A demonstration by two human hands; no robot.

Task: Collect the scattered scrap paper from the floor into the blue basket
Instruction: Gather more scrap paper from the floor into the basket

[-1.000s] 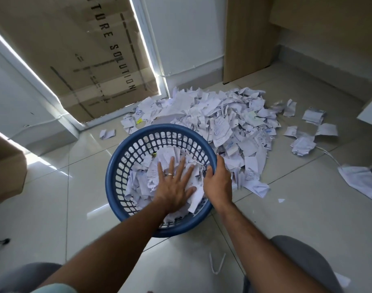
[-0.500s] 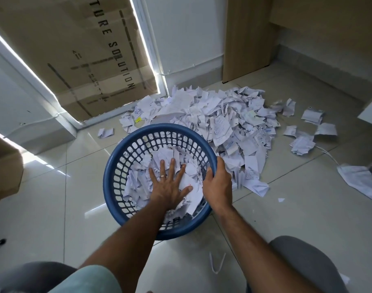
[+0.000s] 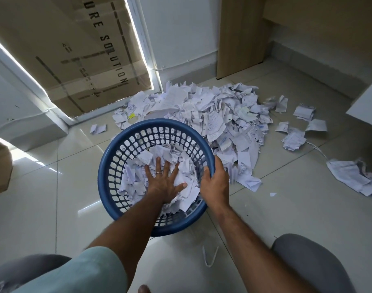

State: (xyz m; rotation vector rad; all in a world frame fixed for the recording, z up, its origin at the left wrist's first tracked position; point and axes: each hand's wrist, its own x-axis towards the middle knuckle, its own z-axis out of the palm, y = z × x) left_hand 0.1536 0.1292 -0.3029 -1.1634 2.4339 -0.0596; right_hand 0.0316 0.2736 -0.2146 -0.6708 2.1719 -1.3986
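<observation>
two hands busy: left hand [image 3: 162, 182] spread flat on paper [image 3: 187, 182] in basket [image 3: 109, 166], right hand [image 3: 215, 182] gripping its rim. press evenly, keep rim steady.

right hand [image 3: 215, 182] fingers hidden behind basket rim [image 3: 109, 166] — print on scraps [image 3: 214, 121] unreadable

There is one basket [image 3: 109, 172], one big paper pile [image 3: 204, 111], two hands and one cardboard box [image 3: 71, 51]; loose scraps are too many to count.
</observation>
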